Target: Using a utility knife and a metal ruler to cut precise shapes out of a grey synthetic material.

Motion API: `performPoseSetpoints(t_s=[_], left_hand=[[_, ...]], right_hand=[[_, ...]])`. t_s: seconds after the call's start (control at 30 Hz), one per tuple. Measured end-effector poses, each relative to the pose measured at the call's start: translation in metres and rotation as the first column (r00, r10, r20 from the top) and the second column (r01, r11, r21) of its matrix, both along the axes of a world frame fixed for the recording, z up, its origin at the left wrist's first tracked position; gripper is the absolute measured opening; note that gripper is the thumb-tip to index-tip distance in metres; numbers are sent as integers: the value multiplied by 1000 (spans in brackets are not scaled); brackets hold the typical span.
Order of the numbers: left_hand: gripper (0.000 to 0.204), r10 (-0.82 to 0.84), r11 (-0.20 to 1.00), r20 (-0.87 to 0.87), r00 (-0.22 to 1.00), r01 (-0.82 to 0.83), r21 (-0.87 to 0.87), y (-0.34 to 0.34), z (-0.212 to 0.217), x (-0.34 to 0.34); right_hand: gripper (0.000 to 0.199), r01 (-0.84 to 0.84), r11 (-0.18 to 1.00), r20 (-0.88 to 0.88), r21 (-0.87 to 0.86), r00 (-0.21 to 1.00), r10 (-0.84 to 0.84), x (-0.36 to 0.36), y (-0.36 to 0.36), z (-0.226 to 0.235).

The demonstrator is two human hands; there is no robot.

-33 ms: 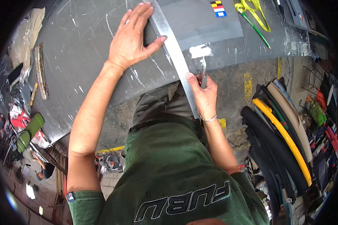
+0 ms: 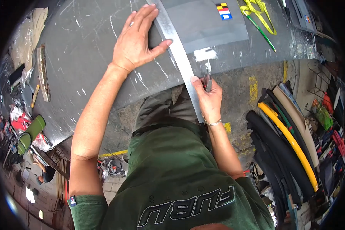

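Ruler: a long, flat, silver-grey metal straightedge (image 2: 179, 53), narrow and even in width, with a dull shine; it lies on the scratched grey worktop (image 2: 84, 57) in the upper middle of the frame.
Ruler axis: its long axis runs diagonally, from the top centre of the frame down and to the right; the lower end passes the table's near edge and overhangs it, ending beside the right wrist.
Sheet: a darker grey, smooth rectangular sheet (image 2: 207, 23) lies on the worktop just right of the straightedge, its left edge against or under the rule; which, I cannot tell.
Left hand: the left hand (image 2: 136, 42) lies flat and wide open, palm down, in the upper middle; fingers point toward the top of the frame, and the thumb is spread to the right, with its tip pressing on the straightedge. It grips nothing.
Right hand: the right hand (image 2: 209, 96), centre right, is closed around a slim metal utility knife (image 2: 207, 76), whose blade end points up the frame along the rule's right edge. The thumb tip rests against the straightedge.
Blade tip: it sits at a white patch (image 2: 205, 53) near the sheet's lower edge.
Nearby: yellow-handled scissors (image 2: 257, 11) and a green pencil (image 2: 261, 32) lie at the upper right.
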State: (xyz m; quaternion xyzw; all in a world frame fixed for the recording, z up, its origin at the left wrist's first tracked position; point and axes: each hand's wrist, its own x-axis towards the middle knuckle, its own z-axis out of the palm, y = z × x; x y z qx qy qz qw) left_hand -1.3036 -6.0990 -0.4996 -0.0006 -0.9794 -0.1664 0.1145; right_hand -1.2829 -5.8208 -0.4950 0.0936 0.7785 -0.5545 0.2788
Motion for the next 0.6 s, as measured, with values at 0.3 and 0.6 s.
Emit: performPoseSetpoints(t_s=[0.3,0.6], left_hand=[[93,29,998,5,1000,-29,49,5,8,2],[93,20,996,14,1000,-21,86,5,10,2]], right_hand=[[27,-22,1000,5,-16,1000,22,-2,1,5],[27,-8,999,0,-42,1000,8,-1,1,2]])
